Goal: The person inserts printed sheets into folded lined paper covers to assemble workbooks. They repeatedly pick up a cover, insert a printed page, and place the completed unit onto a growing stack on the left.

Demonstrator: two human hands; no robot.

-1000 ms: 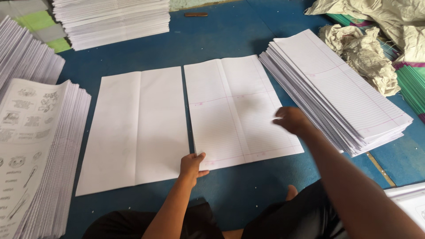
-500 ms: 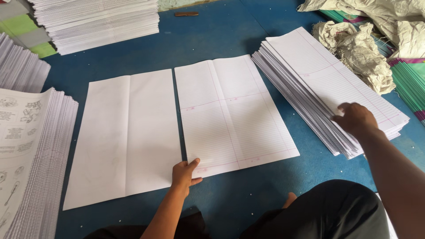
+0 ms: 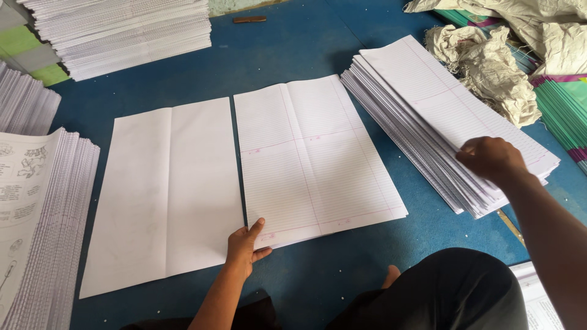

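We see the left hand resting at the near edge of the ruled sheet, its thumb laid on top of the paper's near left corner and its fingers curled against the edge; whether they pinch the paper from below we cannot tell. The ruled sheet lies flat and open on the blue floor, creased down its length, with faint red lines crossing it. Just to its left lies a blank sheet, also creased down the middle, its long edge just beside the ruled one.

The right hand sits on the near end of the ruled stack to the right, knuckles up and fingers bent down over the top sheets near the stack's fanned edge. We cannot tell whether it has a sheet pinched.

At the far left stands a printed stack bearing small drawings, and behind it another stack. A tall white stack sits at the top left, with green sheets beside it. Crumpled sacking lies behind the ruled stack. Our dark-clothed knee fills the bottom of the view.
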